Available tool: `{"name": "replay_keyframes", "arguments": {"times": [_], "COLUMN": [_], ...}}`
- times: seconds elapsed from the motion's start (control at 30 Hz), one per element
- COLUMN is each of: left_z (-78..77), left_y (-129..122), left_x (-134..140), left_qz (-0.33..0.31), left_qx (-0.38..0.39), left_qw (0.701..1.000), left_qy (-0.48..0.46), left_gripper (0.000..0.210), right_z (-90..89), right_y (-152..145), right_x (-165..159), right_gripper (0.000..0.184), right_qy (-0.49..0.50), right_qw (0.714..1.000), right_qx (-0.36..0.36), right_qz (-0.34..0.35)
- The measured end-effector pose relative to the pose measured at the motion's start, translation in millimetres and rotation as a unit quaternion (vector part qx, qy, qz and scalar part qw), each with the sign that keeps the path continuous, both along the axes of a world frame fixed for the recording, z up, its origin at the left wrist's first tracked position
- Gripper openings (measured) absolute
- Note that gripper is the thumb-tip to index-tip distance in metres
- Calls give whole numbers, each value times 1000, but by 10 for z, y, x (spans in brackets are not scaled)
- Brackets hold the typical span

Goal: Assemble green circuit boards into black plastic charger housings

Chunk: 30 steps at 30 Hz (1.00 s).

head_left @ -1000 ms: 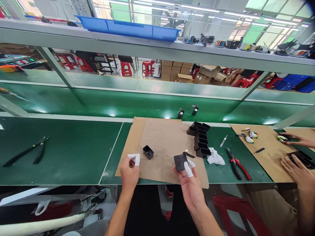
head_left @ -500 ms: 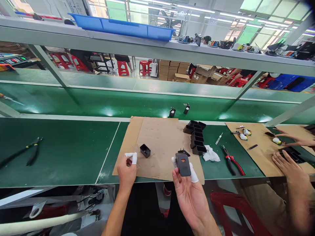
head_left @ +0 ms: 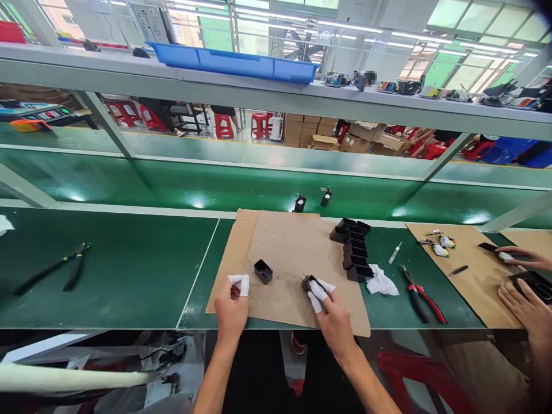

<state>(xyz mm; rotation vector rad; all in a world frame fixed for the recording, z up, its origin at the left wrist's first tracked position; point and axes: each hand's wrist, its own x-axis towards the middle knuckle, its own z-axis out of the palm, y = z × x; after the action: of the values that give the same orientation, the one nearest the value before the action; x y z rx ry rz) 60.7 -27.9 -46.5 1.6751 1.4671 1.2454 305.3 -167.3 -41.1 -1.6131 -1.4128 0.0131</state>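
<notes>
Cardboard [head_left: 287, 241] beneath one lone case [head_left: 263, 272], one black device [head_left: 306, 282]

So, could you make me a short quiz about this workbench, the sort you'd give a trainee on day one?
1. True or false: the person's right hand, with white coverings on some fingers, holds a small black boxy device.
2. What lies on the bench just right of the crumpled white tissue?
A. A blue plastic tray
B. Red-and-black-handled pliers
C. An orange hammer
3. Fill in: the small open black rectangular box near the left hand rests on a flat brown sheet of ____.

Key: 1. True. 2. B. 3. Cardboard.
</notes>
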Motion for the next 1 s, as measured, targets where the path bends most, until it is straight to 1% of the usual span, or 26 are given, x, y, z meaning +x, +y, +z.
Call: {"name": "replay_keyframes", "arguments": {"times": [0.07,0.1,0.17,0.23,0.3,0.37,0.4,0.43,0.5,0.57,0.63,0.67,0.73,0.8,0.87,0.93,1.0], "left_z": [2,7,24,45,66,85,93,101,113,113,92,70,-1,-111,-242,-356,-409], "left_y": [-2,-5,-15,-28,-41,-51,-55,-59,-65,-68,-65,-62,-52,-47,-52,-66,-83], "left_x": [-8,-10,-11,-4,8,24,33,41,58,73,81,82,76,66,61,63,70], "left_qz": [-1,-2,-6,-13,-22,-33,-39,-46,-58,-68,-77,-81,-88,-86,-73,-64,-57], "left_qx": [3,5,12,22,33,42,45,46,48,31,-15,-41,-75,-76,-64,-49,-27], "left_qw": [1000,1000,1000,1000,999,998,997,997,995,994,988,983,973,967,966,966,966], "left_qy": [4,6,10,15,23,33,39,45,57,82,130,157,202,228,241,247,252], "left_gripper": [35,34,32,30,28,28,29,32,44,66,88,95,101,104,105,103,101], "right_z": [-160,-206,-226,-176,-93,1,51,104,219,342,456,500,547,523,438,335,264], "right_y": [8,4,-15,-29,-5,111,218,365,774,1299,1860,2125,2581,2916,3140,3287,3381], "right_x": [9,3,-18,-41,-52,-22,18,77,251,476,704,803,951,1018,1009,946,857], "right_gripper": [33,33,32,30,25,23,25,28,36,39,36,32,29,29,32,33,34], "right_qy": [-38,-44,-38,-20,21,92,127,155,172,169,155,147,131,120,112,104,95], "right_qw": [999,999,999,1000,1000,996,992,988,984,984,986,987,987,984,982,982,985], "right_qx": [-13,-16,-22,-23,-21,-4,7,19,33,31,11,-4,-37,-65,-83,-90,-89], "right_qz": [-9,-11,-7,-4,-2,-6,-11,-19,-34,-43,-55,-64,-90,-115,-130,-130,-116]}}
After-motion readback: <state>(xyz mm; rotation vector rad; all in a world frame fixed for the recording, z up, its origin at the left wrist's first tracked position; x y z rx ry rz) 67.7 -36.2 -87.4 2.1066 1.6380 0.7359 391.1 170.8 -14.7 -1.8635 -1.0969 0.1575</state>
